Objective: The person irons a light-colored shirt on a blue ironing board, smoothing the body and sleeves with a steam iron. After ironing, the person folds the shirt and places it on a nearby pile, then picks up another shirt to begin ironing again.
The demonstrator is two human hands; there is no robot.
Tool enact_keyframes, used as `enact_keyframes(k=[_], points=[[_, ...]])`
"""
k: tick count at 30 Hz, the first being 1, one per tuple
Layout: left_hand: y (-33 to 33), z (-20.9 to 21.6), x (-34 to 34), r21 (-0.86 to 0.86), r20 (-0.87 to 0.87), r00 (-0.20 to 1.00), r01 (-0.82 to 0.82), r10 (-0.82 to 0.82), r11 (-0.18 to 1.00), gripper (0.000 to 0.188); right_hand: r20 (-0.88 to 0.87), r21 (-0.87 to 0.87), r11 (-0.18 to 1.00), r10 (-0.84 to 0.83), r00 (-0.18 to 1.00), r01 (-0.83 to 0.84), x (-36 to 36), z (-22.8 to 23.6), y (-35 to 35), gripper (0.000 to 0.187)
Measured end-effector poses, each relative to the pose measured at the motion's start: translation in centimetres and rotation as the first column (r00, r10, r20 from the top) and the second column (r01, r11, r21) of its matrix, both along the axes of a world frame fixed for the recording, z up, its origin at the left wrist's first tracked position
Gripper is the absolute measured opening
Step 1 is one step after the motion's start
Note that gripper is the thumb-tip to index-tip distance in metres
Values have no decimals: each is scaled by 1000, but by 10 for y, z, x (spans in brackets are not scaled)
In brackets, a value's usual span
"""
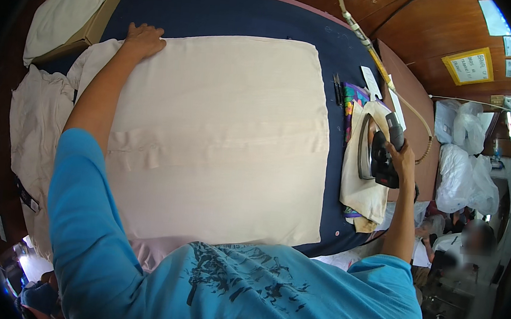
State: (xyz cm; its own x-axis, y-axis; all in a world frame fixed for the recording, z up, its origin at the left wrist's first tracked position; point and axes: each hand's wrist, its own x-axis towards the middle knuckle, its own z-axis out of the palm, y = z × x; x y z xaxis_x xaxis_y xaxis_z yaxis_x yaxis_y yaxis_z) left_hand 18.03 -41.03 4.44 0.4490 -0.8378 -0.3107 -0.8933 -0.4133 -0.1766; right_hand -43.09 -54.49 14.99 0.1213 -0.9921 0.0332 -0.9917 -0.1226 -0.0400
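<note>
A large cream garment [225,91] lies spread over a dark blue padded table [219,10], with a raised crosswise crease through its middle. At its far left edge my left hand [143,41] rests on the cloth, fingers stretched out and holding nothing. Over on the right, my right hand [405,159] is wrapped round the handle of a black clothes iron [381,160]. The iron is tilted on its side, its metal soleplate facing left, above a folded cream cloth [361,192]. A flower-patterned cloth [352,94] shows beneath that pad.
Bunched cream fabric [39,118] lies at the left, below a cardboard box [101,18] with more cloth. Two dark pens [338,89] lie near the pad. The iron's cord [418,112] hangs from above. Plastic bags [455,175] and another person [450,242] are at the right.
</note>
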Motion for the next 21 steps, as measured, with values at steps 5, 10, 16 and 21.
enact_keyframes(k=[5, 10, 16, 21], points=[[2, 5, -6, -17, 21, 1000, 19, -18, 1000, 43, 293, 223, 974, -18, 956, -50, 4, -1, -35, 54], [-5, -11, 1, -49, 58, 998, 38, -36, 998, 46, 276, 25, 894, 424, 863, -447, 55, 2, -32, 62], [-1, -6, 0, 25, 71, 997, -33, 31, 999, 48, 157, 149, 591, 777, 609, -793, 227, 12, -36, 53], [1, -12, 0, -109, 57, 998, -5, 11, 994, 45, 130, 122, 525, 833, 538, -842, 291, -28, -64, 49]])
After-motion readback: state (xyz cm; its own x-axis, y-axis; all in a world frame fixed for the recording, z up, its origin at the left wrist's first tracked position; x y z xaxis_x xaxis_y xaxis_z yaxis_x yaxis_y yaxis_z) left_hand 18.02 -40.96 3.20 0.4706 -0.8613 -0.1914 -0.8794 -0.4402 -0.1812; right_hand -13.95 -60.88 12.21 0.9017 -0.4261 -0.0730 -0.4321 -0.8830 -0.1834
